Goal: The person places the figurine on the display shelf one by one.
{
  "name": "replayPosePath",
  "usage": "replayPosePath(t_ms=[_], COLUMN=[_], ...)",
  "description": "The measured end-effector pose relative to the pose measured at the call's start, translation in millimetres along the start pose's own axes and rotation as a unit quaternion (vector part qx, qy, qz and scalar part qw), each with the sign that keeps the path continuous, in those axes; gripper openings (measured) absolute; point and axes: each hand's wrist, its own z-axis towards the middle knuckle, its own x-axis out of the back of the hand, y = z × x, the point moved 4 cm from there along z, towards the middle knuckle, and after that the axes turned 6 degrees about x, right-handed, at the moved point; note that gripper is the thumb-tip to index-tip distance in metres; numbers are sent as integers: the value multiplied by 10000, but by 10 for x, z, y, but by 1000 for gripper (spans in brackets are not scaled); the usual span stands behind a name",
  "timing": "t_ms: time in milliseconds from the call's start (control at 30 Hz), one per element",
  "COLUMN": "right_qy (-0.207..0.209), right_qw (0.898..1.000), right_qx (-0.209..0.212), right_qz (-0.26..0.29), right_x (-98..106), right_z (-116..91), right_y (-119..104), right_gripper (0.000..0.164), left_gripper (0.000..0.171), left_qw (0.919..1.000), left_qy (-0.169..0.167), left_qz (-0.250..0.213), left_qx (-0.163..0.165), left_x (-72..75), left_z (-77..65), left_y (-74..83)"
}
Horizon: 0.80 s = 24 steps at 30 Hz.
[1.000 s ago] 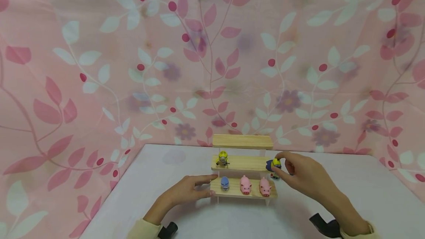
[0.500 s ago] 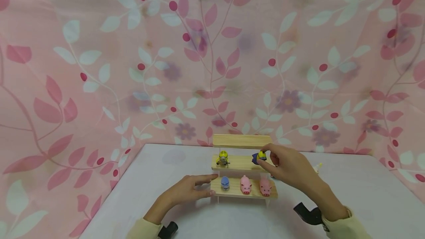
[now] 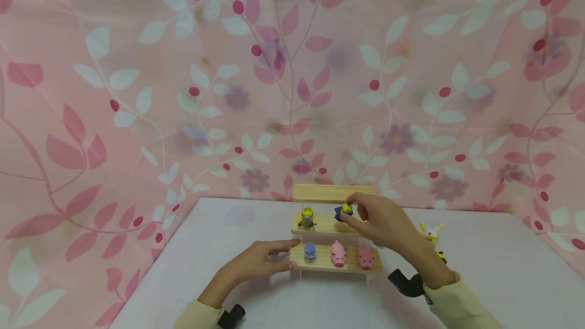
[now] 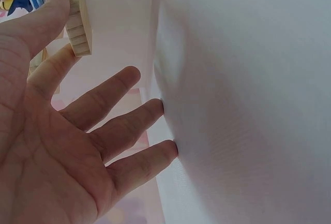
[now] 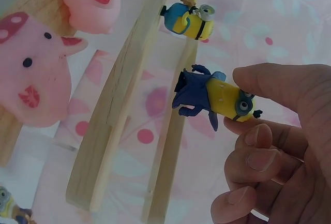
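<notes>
My right hand [image 3: 381, 222] pinches a yellow Minion figurine in a blue dress [image 5: 204, 97] by its head, between thumb and index finger. In the right wrist view it hangs apart from the middle board of a three-tier wooden display stand [image 3: 326, 223]. My left hand [image 3: 260, 263] grips the left end of the lowest board with thumb and index finger; its other fingers [image 4: 134, 123] stretch toward the tabletop. Another Minion figurine [image 3: 307, 217] stands at the left of the middle board. A blue figurine [image 3: 310, 252] and two pink pigs [image 3: 338, 254] occupy the lowest board.
Beyond my right forearm, a yellow and white figurine [image 3: 430, 231] and a smaller yellow one [image 3: 441, 256] sit on the white table [image 3: 493, 263]. A pink floral cloth [image 3: 292, 90] hangs behind. The stand's top board [image 3: 320, 193] lies above and behind the middle one.
My right hand has carried the Minion figurine leftward from the stand's right end to above the middle board. Figurines on the right have come into view. My left hand has stayed put.
</notes>
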Motion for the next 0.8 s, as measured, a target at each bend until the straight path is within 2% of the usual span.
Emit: replayPosePath(t_ms=[500, 800], right_qy=[-478, -481], right_qw=[9986, 9987], right_qx=[-184, -137], right_qz=[101, 57], right_x=[-164, -214], right_z=[103, 104], right_y=[-1, -5], right_gripper=[34, 33], left_gripper=[58, 59], left_qw=[9999, 9999], left_qy=[-39, -36], left_qz=[-101, -75], left_qx=[-26, -91], left_x=[2, -5], left_z=[1, 9], left_y=[-1, -5])
